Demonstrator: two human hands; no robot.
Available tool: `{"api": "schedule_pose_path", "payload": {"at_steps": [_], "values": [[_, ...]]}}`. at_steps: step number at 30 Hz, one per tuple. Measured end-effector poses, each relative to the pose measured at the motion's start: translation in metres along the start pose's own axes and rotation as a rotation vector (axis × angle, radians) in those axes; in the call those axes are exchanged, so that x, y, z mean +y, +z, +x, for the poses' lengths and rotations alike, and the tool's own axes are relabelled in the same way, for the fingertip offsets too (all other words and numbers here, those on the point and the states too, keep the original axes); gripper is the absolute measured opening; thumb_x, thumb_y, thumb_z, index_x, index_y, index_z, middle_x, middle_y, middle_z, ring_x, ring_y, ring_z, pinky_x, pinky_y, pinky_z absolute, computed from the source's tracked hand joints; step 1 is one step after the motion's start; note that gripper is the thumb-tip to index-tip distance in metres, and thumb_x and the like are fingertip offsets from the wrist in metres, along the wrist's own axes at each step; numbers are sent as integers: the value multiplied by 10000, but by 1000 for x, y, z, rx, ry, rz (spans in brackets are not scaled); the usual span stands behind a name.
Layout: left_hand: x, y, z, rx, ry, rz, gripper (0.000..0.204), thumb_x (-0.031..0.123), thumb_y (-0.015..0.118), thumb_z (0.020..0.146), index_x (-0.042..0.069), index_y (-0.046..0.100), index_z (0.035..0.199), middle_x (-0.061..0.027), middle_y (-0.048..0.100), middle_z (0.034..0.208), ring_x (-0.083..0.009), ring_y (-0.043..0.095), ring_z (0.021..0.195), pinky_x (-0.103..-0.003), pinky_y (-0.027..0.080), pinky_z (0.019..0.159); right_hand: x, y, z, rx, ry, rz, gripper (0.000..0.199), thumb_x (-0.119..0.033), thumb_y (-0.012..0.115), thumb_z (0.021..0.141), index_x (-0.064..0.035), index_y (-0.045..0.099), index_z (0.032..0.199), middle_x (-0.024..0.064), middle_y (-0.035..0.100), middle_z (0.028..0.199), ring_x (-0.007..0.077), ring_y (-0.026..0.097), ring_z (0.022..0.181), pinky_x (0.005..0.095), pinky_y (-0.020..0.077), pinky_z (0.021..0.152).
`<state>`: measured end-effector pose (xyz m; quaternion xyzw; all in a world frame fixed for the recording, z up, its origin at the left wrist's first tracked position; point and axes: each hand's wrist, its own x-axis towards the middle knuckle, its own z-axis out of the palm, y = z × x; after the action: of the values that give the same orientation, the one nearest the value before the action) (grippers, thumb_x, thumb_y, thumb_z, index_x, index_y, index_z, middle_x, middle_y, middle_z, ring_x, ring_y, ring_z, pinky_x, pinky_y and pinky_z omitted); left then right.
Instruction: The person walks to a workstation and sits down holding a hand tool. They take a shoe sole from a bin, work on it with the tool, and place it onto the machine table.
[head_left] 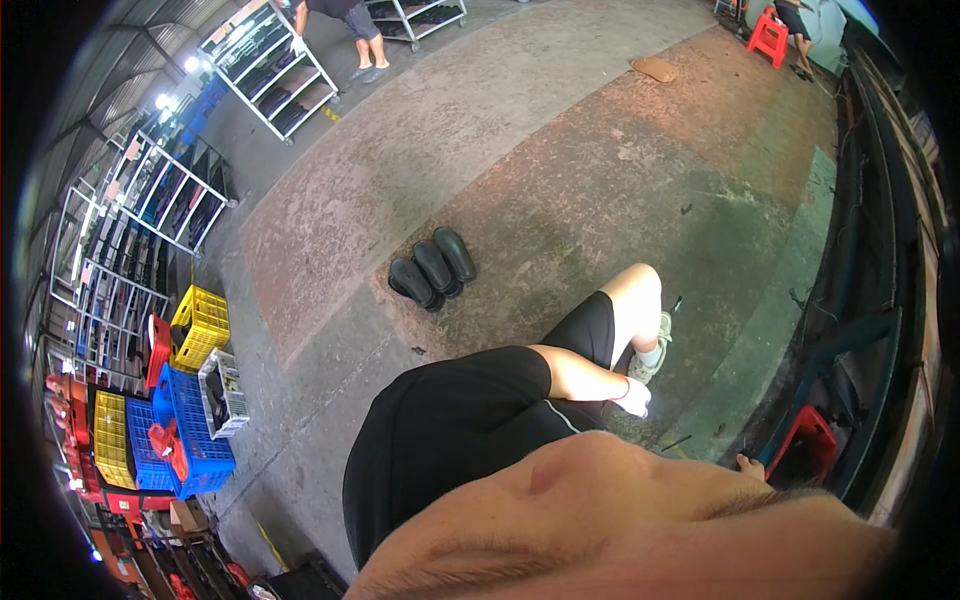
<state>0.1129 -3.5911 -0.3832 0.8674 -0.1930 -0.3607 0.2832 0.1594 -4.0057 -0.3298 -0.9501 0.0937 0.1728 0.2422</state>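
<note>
My left arm comes out of a black short sleeve, with a thin red band at the wrist. At its end my left hand [634, 398] looks white, as if gloved, and lies close to my pale shoe [655, 350]. Glare washes out its fingers, so I cannot tell what they hold, if anything. Only a small part of my right hand [750, 466] shows at the lower right, next to a red plastic item [808, 445]. The rest of that hand is hidden, and its grip is unclear. Ahead on the floor lie several black shoe-shaped pieces [432, 268] side by side.
Stacked blue crates [205, 440], a yellow crate [203, 325] and a white crate [225, 395] stand at left. Behind them are wheeled racks [180, 195]. A person [368, 40] works by another rack [270, 75]. A red stool [768, 40] stands far right; dark machine framing [870, 370] runs along the right.
</note>
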Motion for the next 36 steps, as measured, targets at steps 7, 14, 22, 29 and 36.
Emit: {"api": "schedule_pose_path", "payload": {"at_steps": [7,14,22,29,36], "values": [[-5,4,0,-11,-4,6,419,385,550,809,1,671,928,-199,665,908,-343,633,886,-427,477,785,-15,-7,-3,-105,51,64,476,-343,647,736,110,640,884,214,651,772,264,615,736,378,459,691],[-2,1,-3,-2,22,32,419,388,546,819,3,674,922,-199,666,890,-347,634,877,-430,478,776,-6,-2,-1,-2,27,58,451,-341,656,727,101,627,810,175,631,723,242,586,671,373,455,652],[-4,3,-2,-10,6,41,407,387,542,824,11,681,897,-189,669,860,-340,637,860,-431,478,760,-36,-12,-19,-13,23,70,467,-344,660,725,110,624,828,187,638,740,252,598,685,384,458,648],[-2,5,-1,-23,-9,30,407,396,545,825,19,682,897,-182,671,857,-332,640,859,-428,478,761,-24,-9,-16,-10,16,44,489,-344,653,729,120,627,880,220,656,799,269,622,740,382,462,689],[-3,3,-1,-32,-22,27,410,399,553,821,21,677,920,-181,670,883,-332,634,888,-426,476,782,-43,-16,-26,-65,49,136,410,-306,644,750,97,621,821,142,601,682,241,581,550,379,455,453]]}}
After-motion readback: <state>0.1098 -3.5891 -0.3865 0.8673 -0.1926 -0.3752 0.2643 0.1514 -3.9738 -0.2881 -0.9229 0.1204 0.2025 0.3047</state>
